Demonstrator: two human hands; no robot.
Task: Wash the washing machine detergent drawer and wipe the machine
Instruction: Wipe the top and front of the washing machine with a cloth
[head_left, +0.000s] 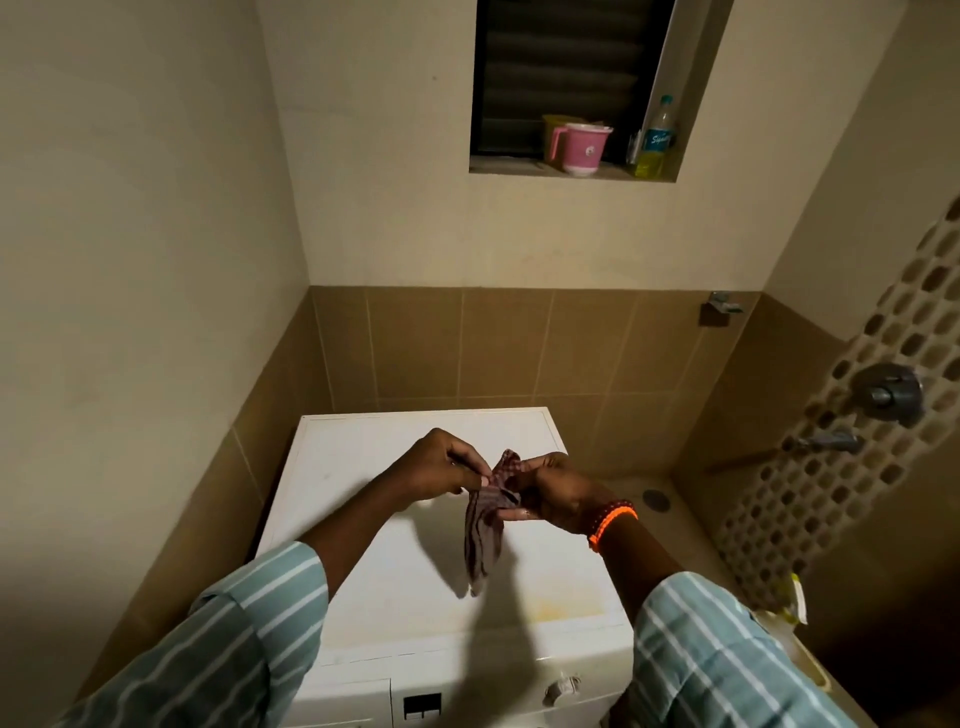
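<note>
A white washing machine (363, 597) stands in the corner below me, its flat top lit and its front panel with a dial (560, 690) at the bottom edge. Above the top I hold a brownish checked cloth (485, 535) in both hands. My left hand (441, 465) pinches its upper corner between thumb and fingers. My right hand (558, 496), with an orange bead bracelet on the wrist, grips the bunched upper part. The rest of the cloth hangs down toward the machine's top. The closed detergent drawer front (343, 701) shows at the lower left of the panel.
Tan tiled walls close in behind and left of the machine. A wall niche holds a pink mug (579, 148) and a bottle (655, 136). Taps (826, 442) and a valve (888, 392) stick out of the right wall. A floor drain (656, 500) lies right of the machine.
</note>
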